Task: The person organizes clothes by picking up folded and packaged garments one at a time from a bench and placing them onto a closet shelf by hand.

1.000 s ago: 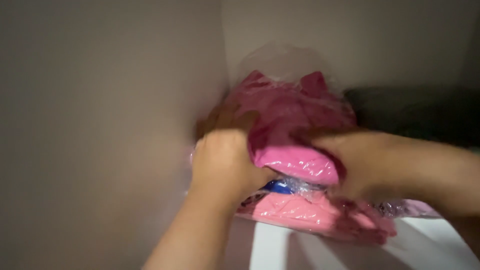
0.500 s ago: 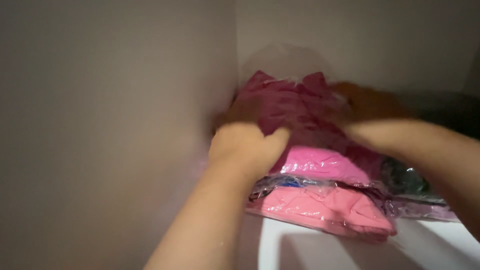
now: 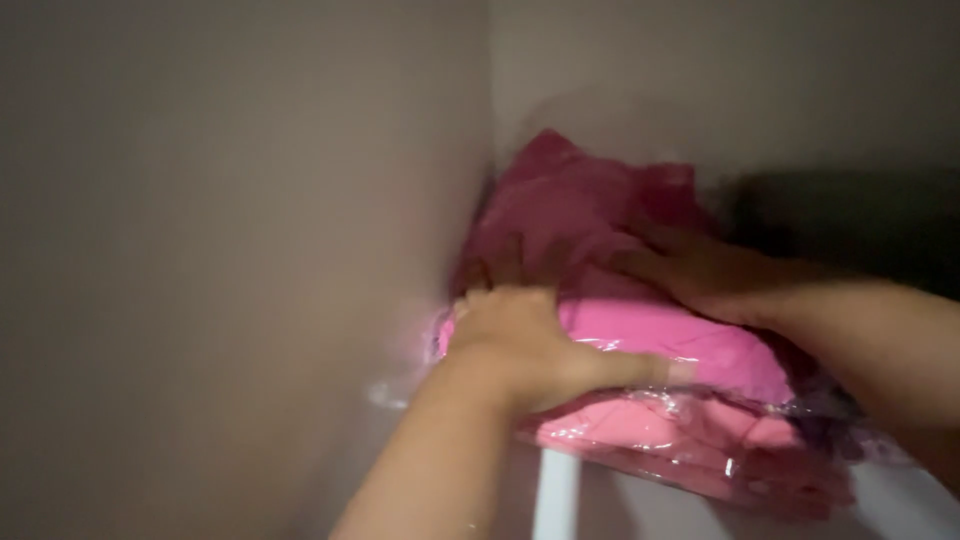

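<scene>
Both hands slid deeper; left [image 3: 510, 335], right [image 3: 700, 275] press flat on pink bagged bundle [image 3: 660, 400].

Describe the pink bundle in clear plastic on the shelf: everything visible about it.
The pink bundle looks like folded pink fabric in clear, crinkly plastic wrap that catches glints along its front edge. It seems stacked in layers, a darker magenta part behind and brighter pink in front. It lies on a white shelf, pushed into the corner against the left wall. The left hand presses on its front left; the right hand lies flat across its top. The picture is blurred, so finer detail cannot be told.
</scene>
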